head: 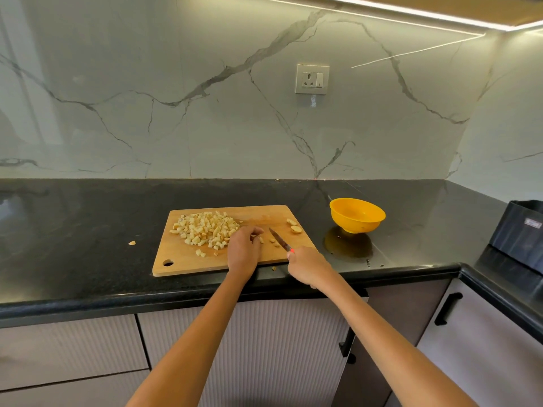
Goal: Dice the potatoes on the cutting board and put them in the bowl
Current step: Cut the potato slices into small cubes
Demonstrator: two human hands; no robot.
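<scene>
Most of the potato is already lying as a heap of small pale diced cubes [205, 229] on the left half of the wooden cutting board [188, 264], so the dicing appears nearly done. Two thicker slices [294, 226] are waiting uncut near the board's far right corner, and a few loose bits are sitting beside the blade. One stray piece [132, 243] is lying on the counter [88, 218] left of the board. The yellow bowl [357, 214], smooth and round, is standing well right of the board and looks empty, so the transfer seems not yet begun. The left hand [244, 248] is pinching a small piece with curled fingertips. The right hand [307, 264] is gripping the red-handled knife [280, 240], its narrow blade angling down toward the board. The counter is glossy black stone.
</scene>
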